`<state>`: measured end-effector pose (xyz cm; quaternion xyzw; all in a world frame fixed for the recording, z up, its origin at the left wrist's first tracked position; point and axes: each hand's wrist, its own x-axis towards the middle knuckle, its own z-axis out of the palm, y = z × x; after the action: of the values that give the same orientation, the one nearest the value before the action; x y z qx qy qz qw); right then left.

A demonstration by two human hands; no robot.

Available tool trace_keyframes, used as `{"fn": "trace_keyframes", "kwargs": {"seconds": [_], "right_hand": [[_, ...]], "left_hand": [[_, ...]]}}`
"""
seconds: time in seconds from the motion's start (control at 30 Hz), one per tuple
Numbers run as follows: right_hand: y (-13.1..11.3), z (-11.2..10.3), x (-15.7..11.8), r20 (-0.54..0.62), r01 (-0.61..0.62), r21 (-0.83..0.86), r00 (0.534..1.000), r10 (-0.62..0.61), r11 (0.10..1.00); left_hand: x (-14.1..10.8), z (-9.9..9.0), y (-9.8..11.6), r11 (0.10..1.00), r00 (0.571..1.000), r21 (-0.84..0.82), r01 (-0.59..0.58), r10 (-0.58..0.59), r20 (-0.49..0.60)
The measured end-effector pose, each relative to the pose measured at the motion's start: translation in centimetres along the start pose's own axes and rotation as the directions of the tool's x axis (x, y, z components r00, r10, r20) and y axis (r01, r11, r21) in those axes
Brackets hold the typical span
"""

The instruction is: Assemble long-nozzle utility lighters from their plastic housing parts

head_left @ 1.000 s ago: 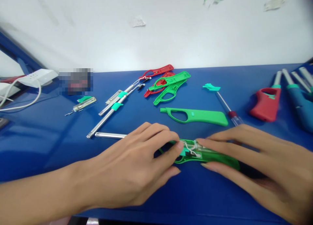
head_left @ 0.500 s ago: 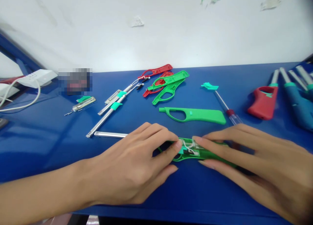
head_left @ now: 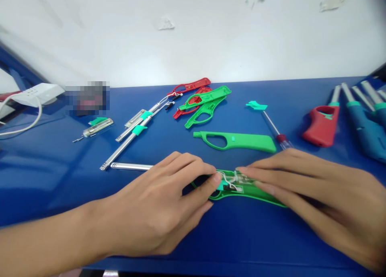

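A green lighter shell half (head_left: 262,193) lies open side up on the blue table between my hands. My left hand (head_left: 164,204) pinches the teal trigger (head_left: 222,185) near the shell's finger loop, and its palm hides part of the shell. White wires (head_left: 229,183) curl beside the fingertips. From under that hand a silver metal tube (head_left: 131,166) sticks out to the left. The fingers of my right hand (head_left: 319,192) close on a clear fuel tank (head_left: 243,179) in the shell's handle, covering its right part.
Behind lie a green shell half (head_left: 250,142), several red and green shell halves (head_left: 208,102), metal tubes with teal triggers (head_left: 138,129), and a clear tank (head_left: 101,127). A screwdriver (head_left: 281,138), a red lighter (head_left: 322,126) and blue lighters (head_left: 366,126) stand to the right.
My right fingers have moved closer together onto the clear tank, uncovering more of the shell's lower edge. The left hand keeps its pinch. The whole view has shifted slightly.
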<state>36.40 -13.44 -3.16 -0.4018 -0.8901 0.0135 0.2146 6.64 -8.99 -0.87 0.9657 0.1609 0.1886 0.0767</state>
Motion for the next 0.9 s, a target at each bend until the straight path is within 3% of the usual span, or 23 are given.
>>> {"fn": "trace_keyframes", "kwargs": {"seconds": [0.17, 0.4, 0.73, 0.9], "right_hand": [[0.2, 0.0, 0.2, 0.009, -0.070, 0.095, 0.998, 0.070, 0.993], [0.4, -0.4, 0.2, 0.106, 0.000, 0.064, 0.994, -0.007, 0.998], [0.1, 0.6, 0.2, -0.040, -0.015, 0.032, 0.999, 0.016, 0.999], [-0.3, 1.3, 0.9, -0.035, -0.082, 0.039, 0.996, 0.083, 0.996]], "left_hand": [[0.2, -0.1, 0.0, 1.000, 1.000, 0.006, 0.009, -0.009, -0.002], [0.2, 0.1, -0.2, 0.999, 0.999, -0.045, 0.020, -0.022, -0.023], [-0.1, 0.8, 0.2, 0.992, 0.992, -0.039, 0.120, -0.122, -0.039], [-0.2, 1.1, 0.2, 0.990, 0.989, -0.025, 0.138, -0.139, -0.050]]}}
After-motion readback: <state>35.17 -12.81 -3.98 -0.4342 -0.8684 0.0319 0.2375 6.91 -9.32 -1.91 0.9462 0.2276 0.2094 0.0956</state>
